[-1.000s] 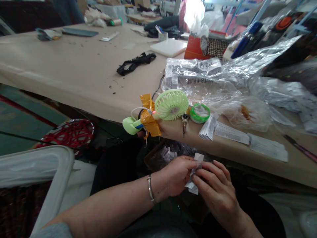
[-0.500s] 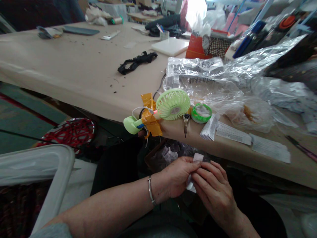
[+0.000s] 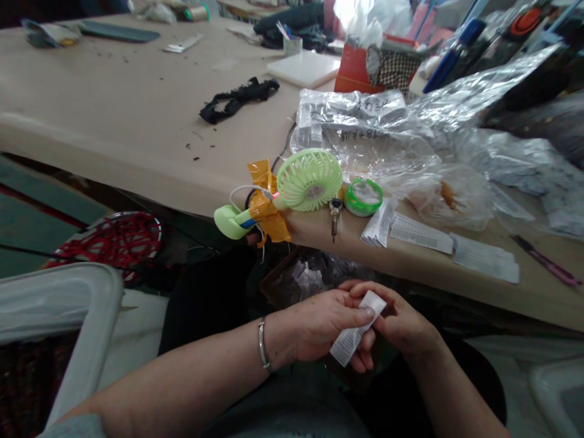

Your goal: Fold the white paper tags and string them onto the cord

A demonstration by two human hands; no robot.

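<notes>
Below the table's front edge, over my lap, both hands meet on a small white printed label (image 3: pixel 356 329). My left hand (image 3: pixel 322 325), with a silver bangle on its wrist, pinches the label's upper end between thumb and fingers. My right hand (image 3: pixel 401 322) is curled against the label's right side and grips it too. Just beyond the hands sits a dark box with several more white labels (image 3: pixel 310 278).
On the tan table (image 3: pixel 137 128) edge are a green mini fan (image 3: pixel 306 182) taped with orange tape, a green tape roll (image 3: pixel 364 196), a small metal tool (image 3: pixel 334 219), flat labels (image 3: pixel 438 240) and clear plastic bags (image 3: pixel 383 140). A black fabric strip (image 3: pixel 237 100) lies farther back. A white basket rim (image 3: pixel 82 340) is at left.
The label has turned from upright between my fingertips to slanting down-left, and more of its length shows. My right hand has curled closer around it. The view has shifted slightly.
</notes>
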